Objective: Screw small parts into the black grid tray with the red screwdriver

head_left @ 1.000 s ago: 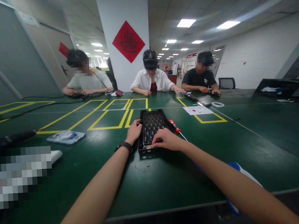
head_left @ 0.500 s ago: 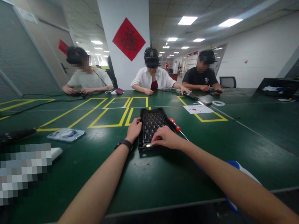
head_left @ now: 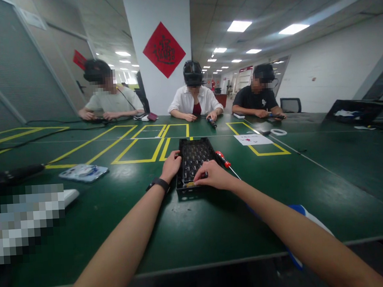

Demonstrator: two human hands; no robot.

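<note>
With right fingers (head_left: 201, 171) bunched at yellowish piece (head_left: 189, 184), left hand (head_left: 172, 165) against black case (head_left: 185, 190), cannot tell if gripping; seemingly adjusting, next needs steadiness.

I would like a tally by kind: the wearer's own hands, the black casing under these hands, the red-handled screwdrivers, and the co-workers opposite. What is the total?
Own hands: 2 (left hand, right hand)
Black casing: 1
Red-handled screwdriver: 1
Co-workers opposite: 3
Total: 7

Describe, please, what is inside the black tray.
The black tray holds rows of small shiny parts and a yellowish piece; the right hand covers the near-right interior.
</note>
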